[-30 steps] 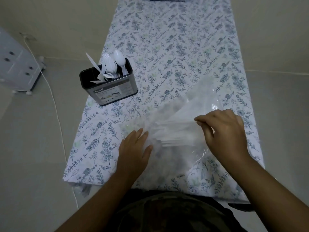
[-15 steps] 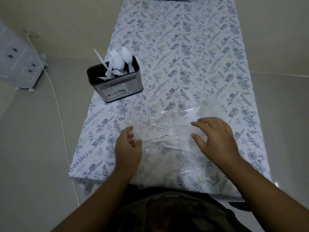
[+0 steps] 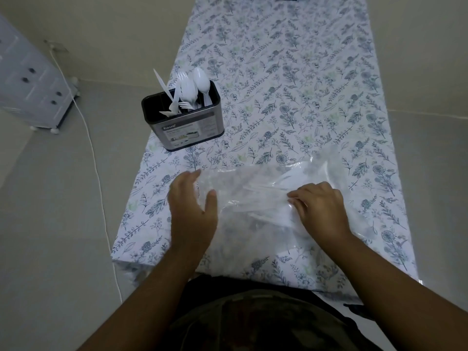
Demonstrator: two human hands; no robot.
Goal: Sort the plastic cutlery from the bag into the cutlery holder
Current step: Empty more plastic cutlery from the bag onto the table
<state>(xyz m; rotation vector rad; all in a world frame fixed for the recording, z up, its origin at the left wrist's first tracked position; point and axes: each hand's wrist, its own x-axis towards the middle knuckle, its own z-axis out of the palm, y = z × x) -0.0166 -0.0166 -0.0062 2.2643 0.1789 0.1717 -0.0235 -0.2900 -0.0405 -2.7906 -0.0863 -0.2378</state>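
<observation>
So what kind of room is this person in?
Probably a room at home. A long table with a flowery tablecloth stands on a plain tiled floor, and a white drawer cabinet on wheels with a white cord sits beside the wall.

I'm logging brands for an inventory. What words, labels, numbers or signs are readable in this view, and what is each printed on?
"Kasso": brand name on the label on the front of the cutlery holder.
The smaller lines of print and the little pictures below and beside it on the same label are too small and blurred to read.
No text shows on the plastic bag, the white cutlery in the holder, or the floral tablecloth.
</observation>
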